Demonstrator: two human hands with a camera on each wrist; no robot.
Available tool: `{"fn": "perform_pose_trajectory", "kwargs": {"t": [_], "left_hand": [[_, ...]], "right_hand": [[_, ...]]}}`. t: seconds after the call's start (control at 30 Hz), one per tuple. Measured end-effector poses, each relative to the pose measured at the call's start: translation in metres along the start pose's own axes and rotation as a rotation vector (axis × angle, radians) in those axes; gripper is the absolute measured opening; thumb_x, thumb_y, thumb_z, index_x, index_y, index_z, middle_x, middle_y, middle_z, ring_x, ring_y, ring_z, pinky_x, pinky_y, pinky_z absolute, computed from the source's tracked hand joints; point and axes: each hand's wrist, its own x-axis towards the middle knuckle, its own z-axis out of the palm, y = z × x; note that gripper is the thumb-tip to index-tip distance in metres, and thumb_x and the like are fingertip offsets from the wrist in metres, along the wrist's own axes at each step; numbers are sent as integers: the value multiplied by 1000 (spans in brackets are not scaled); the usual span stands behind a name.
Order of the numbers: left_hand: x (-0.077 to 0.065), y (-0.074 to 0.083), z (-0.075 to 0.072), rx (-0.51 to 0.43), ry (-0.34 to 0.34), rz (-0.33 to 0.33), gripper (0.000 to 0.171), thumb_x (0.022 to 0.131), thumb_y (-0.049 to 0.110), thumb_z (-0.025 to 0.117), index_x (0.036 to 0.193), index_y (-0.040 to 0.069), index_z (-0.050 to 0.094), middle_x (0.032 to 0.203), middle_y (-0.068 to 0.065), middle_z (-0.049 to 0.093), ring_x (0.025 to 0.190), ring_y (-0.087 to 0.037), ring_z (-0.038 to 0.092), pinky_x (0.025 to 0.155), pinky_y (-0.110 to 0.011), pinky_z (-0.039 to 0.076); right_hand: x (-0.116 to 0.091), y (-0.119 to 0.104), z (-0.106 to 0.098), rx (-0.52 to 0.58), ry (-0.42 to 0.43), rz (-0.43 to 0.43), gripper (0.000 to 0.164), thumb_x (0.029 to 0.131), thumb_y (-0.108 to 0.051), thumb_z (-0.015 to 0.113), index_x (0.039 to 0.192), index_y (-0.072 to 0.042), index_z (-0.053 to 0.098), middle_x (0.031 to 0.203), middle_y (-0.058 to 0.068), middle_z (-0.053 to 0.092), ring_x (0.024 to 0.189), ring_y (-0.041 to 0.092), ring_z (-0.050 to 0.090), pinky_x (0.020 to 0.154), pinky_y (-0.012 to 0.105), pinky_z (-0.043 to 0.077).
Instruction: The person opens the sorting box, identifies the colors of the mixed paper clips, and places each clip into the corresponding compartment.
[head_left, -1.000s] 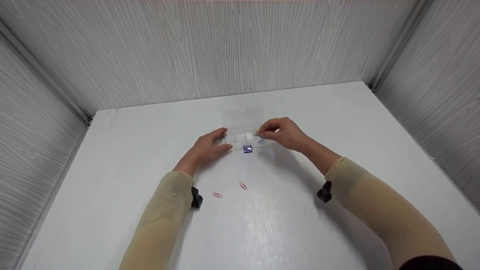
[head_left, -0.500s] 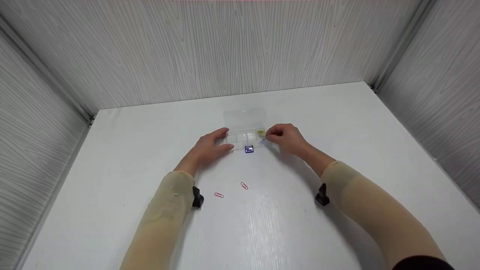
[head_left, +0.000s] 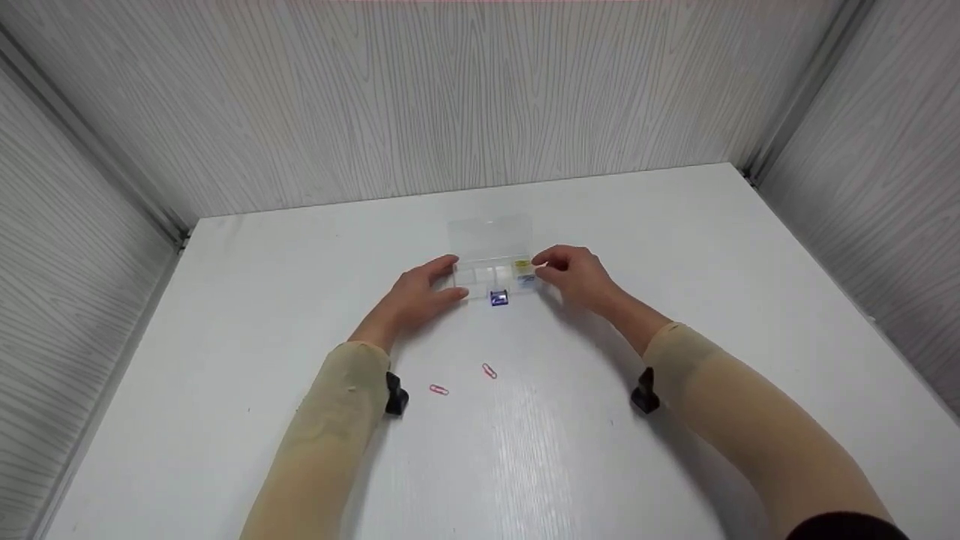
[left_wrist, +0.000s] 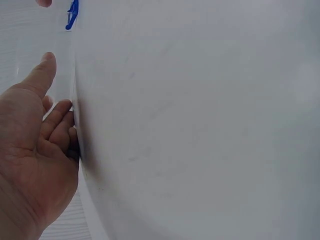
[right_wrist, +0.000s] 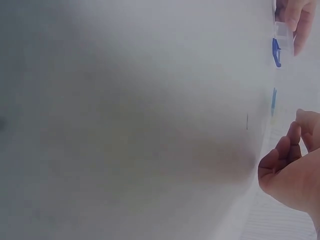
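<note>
A small clear plastic compartment box (head_left: 472,291) stands on the table with its lid (head_left: 490,236) raised at the back and a blue latch (head_left: 499,298) at the front. My left hand (head_left: 420,294) holds the box's left end between thumb and fingers. At the right end, my right hand (head_left: 576,270) has its thumb and index fingertips slightly apart beside the wall, with nothing visible between them. Yellow paper clips (head_left: 522,264) lie in the back right compartment, and blue paper clips (head_left: 526,278) in the one before it. Other compartments look bare.
Two red paper clips, a left one (head_left: 439,390) and a right one (head_left: 490,371), lie on the white table (head_left: 480,465) between the forearms. A pale wood-grain panel (head_left: 465,97) rises behind the table, with side panels left and right.
My right hand has moved right from over the compartments to the box's right end. The blue paper clip it was pinching now lies in the box. My left hand stays in place.
</note>
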Motion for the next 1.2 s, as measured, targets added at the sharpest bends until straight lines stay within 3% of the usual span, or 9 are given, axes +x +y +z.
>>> {"fn": "perform_pose_trajectory", "kwargs": {"t": [0.3,0.73,1.0,1.2], "left_hand": [[-1,0,0,-18,-1,-23,73,102,48,68,166,30,38,166,4,45,159,-24,27,129,-49,20],[-1,2,0,-8,-5,-29,72,102,49,67,166,30,39,166,3,44,159,-24,28,129,-50,20],[0,2,0,11,-10,-21,73,102,51,67,166,30,38,166,2,44,159,-25,28,128,-50,21],[1,1,0,27,-3,-7,73,102,50,67,166,29,39,165,2,45,158,-25,29,128,-47,22]], "right_hand": [[-16,-13,2,-1,-20,-121,24,103,-19,71,124,-9,77,111,4,72,95,22,56,81,32,46],[-44,-28,27,-15,-223,-276,22,100,-20,76,118,-8,79,94,-2,69,86,18,57,72,30,47],[-51,-29,39,-27,-337,-311,23,98,-21,78,118,-9,79,87,-3,66,85,18,58,75,28,48],[-55,-24,47,-5,-453,-268,23,97,-21,79,118,-12,79,87,-3,67,83,16,58,74,28,48]]}}
